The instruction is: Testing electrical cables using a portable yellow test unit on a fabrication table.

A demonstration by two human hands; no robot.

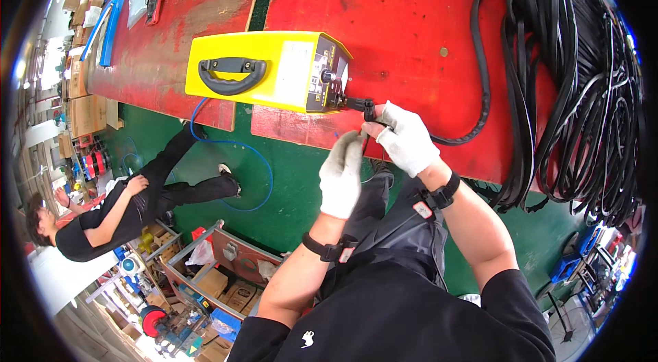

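Near the middle of the frame, the gloved right hand (409, 141) pinches the lower end of a black plug (368, 108); the gloved left hand (343, 173) is just below, fingers close together, though whether they hold anything I cannot tell. The plug lies at the right fingertips and reaches left to the front of the yellow box (277, 64), left of centre. It looks already joined there; tightening perhaps remains. Beneath is a red table (404, 33); a thick cable (485, 67) curves at upper right.

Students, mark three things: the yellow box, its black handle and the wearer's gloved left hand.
Yellow box (272, 74), head view: large yellow panel.
Black handle (233, 87), head view: curved grip.
Gloved left hand (340, 177), head view: middle of the hand.
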